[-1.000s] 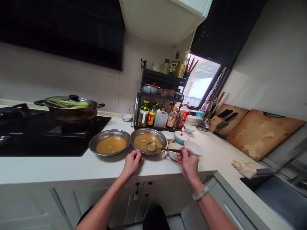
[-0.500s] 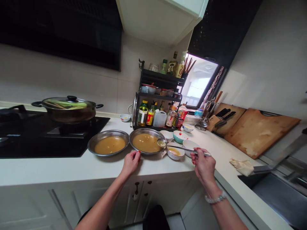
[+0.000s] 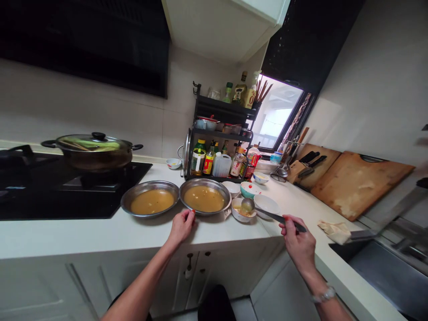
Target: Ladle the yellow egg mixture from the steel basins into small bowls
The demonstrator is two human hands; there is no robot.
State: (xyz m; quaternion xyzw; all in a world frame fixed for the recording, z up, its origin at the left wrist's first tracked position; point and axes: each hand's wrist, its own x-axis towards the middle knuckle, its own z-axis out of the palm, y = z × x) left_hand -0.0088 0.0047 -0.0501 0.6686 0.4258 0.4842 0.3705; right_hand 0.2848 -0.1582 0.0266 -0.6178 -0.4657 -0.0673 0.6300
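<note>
My right hand (image 3: 298, 240) is closed around the dark handle of a metal ladle (image 3: 277, 217). The ladle's head, with yellowish liquid in it, is over a small white bowl (image 3: 244, 217) that also holds yellowish liquid with bits in it. My left hand (image 3: 182, 226), fingers curled and thumb pressed in, is at the near rim of a round metal dish (image 3: 204, 213) of brown liquid with pale pieces. To its left stands a second metal dish (image 3: 129, 211) of similar liquid. A white bowl (image 3: 267, 206) is right of the ladle's head.
A lidded pot (image 3: 96, 158) stands on the black stove (image 3: 100, 209) at left. Behind the dishes, a black rack (image 3: 220, 136) carries bottles and jars. A patterned bowl (image 3: 250, 191) sits behind the ladle. At right are a knife block (image 3: 298, 170), a cutting board (image 3: 361, 185), a cloth (image 3: 334, 232) and a sink (image 3: 388, 276).
My right hand has moved right and toward me, taking the ladle's head from the right edge of the metal dish to over the small bowl. My left hand stays in place.
</note>
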